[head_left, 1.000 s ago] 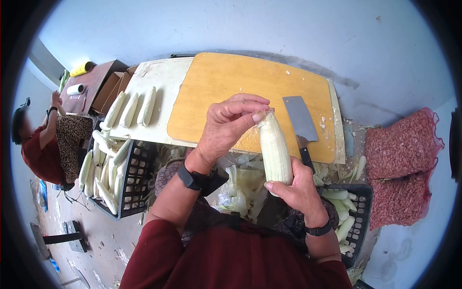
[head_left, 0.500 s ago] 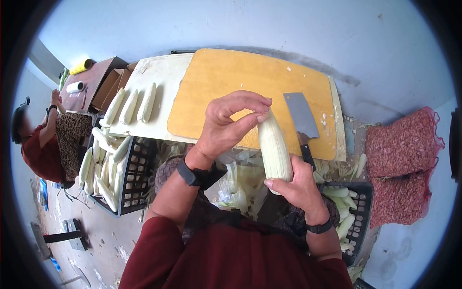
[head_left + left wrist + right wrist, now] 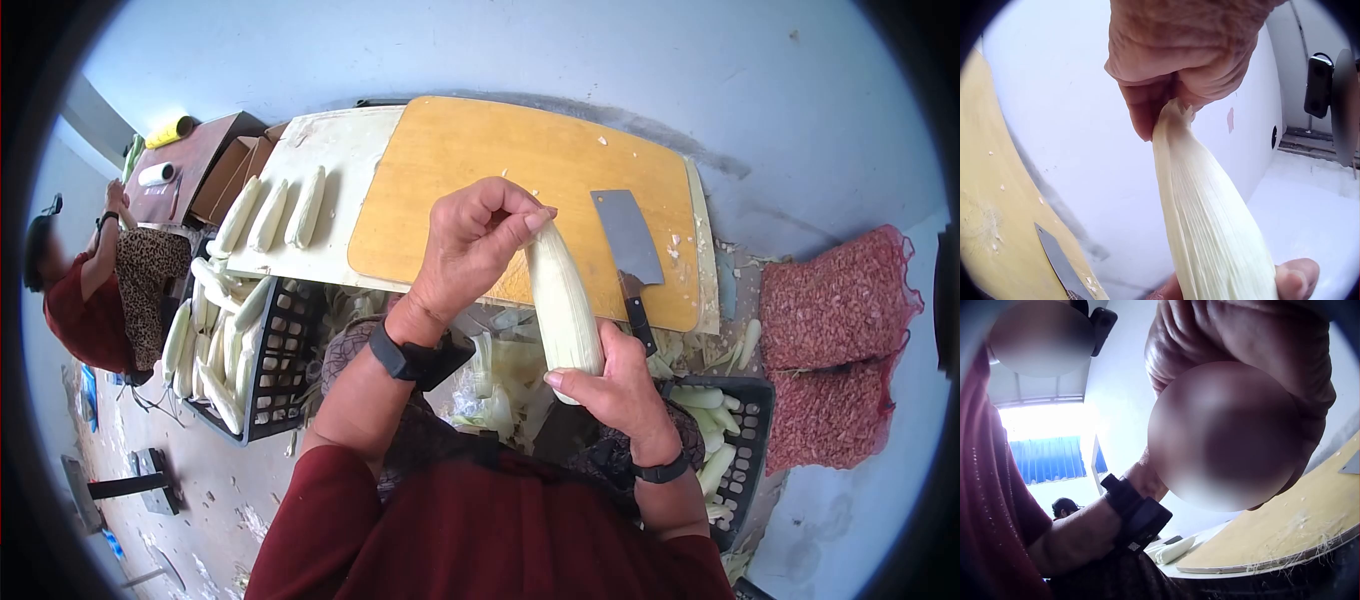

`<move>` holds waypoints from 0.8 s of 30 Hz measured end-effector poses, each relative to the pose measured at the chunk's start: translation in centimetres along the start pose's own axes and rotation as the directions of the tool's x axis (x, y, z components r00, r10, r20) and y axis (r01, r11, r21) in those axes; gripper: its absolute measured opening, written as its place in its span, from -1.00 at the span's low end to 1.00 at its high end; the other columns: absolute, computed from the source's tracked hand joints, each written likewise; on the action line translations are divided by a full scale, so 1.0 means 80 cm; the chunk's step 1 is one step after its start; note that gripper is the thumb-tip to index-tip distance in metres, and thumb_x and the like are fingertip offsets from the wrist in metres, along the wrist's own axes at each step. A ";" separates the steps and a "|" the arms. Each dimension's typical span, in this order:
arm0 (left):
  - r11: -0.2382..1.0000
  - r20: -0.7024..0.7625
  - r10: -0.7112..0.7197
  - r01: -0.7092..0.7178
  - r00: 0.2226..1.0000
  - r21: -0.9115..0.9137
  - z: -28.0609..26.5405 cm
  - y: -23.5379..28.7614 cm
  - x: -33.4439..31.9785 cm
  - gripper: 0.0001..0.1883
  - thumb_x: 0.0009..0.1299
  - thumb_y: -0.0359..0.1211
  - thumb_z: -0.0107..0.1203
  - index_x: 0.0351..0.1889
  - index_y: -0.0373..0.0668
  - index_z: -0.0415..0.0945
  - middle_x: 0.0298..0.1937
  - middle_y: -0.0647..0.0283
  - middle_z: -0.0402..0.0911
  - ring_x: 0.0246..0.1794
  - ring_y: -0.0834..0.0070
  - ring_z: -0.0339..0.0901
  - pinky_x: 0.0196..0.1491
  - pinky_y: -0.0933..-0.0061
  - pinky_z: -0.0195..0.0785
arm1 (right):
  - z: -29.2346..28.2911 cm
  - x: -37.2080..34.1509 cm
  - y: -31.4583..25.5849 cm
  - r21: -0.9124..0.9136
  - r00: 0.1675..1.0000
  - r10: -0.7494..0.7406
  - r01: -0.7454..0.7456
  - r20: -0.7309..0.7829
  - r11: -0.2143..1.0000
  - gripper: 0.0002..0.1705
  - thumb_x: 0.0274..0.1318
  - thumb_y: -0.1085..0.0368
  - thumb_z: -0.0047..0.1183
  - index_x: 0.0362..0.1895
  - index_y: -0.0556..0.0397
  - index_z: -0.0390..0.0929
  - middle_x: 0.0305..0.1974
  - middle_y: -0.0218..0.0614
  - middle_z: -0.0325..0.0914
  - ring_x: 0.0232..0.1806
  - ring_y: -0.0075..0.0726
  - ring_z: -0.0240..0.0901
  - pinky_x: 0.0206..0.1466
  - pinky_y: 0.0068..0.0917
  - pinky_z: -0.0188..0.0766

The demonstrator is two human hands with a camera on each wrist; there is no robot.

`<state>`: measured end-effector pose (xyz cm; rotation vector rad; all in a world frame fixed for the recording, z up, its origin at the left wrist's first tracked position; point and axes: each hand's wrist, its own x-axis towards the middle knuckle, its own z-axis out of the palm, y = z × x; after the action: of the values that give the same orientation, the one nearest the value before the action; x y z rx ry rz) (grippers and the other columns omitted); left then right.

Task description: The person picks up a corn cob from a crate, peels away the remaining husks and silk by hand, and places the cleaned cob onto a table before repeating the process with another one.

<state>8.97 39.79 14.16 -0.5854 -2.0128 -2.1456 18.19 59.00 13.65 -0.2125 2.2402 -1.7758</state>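
Note:
A pale corn ear in its husk (image 3: pixel 565 305) is held upright, slightly tilted, in front of the yellow board (image 3: pixel 450 190). My right hand (image 3: pixel 625 393) grips its lower end, thumb across the front. At the upper tip, my left hand (image 3: pixel 478 245) pinches the husk between thumb and fingers. The left wrist view shows the left hand (image 3: pixel 1185 56) at the ragged tip of the ear (image 3: pixel 1210 219). In the right wrist view a blurred patch hides most of what the right hand (image 3: pixel 1260 337) holds.
A cleaver (image 3: pixel 630 240) lies on the board's right part. Three husked ears (image 3: pixel 268 215) lie on the white board at left. Black crates of ears stand at left (image 3: pixel 285 365) and right (image 3: pixel 755 455). Red mesh sacks (image 3: pixel 835 340) are far right; another person (image 3: pixel 85 310) sits far left.
The left hand's fingers have drawn closer together at the tip. The ear's upper end has shifted slightly left and up, with both hands still on it.

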 end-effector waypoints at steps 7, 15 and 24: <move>0.998 -0.001 -0.046 0.046 0.999 -0.037 -0.002 -0.004 0.002 -0.93 0.35 -0.51 0.05 -0.39 -0.27 0.44 -0.37 0.27 0.57 -0.18 0.45 0.59 -0.16 0.55 0.42 | -0.001 0.001 0.004 -0.074 1.000 0.002 -0.002 0.008 0.997 -0.34 -0.22 0.26 0.26 -0.01 0.35 0.34 -0.28 -0.06 0.56 -0.26 -0.28 0.53 -0.14 -0.38 0.43; 0.983 -0.026 -0.141 0.137 0.990 -0.123 -0.001 -0.005 0.003 -0.91 0.37 -0.49 0.01 -0.40 -0.24 0.41 -0.44 0.35 0.51 -0.22 0.48 0.59 -0.18 0.53 0.42 | 0.001 0.001 0.008 -0.081 1.000 -0.017 0.018 0.012 0.997 -0.34 -0.22 0.24 0.26 -0.02 0.36 0.35 -0.30 -0.05 0.57 -0.27 -0.24 0.54 -0.14 -0.37 0.44; 0.976 -0.028 -0.166 0.161 0.986 -0.149 -0.002 -0.009 0.004 -0.89 0.38 -0.43 0.01 -0.40 -0.23 0.41 -0.43 0.30 0.55 -0.25 0.47 0.60 -0.20 0.50 0.43 | 0.002 0.001 0.007 -0.095 1.000 -0.029 0.030 0.010 0.995 -0.36 -0.22 0.23 0.26 -0.04 0.35 0.37 -0.31 -0.04 0.57 -0.28 -0.22 0.55 -0.15 -0.37 0.44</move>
<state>8.40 39.73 13.59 -0.4034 -1.9576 -2.3955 18.22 58.98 13.08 -0.2740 2.3290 -1.6810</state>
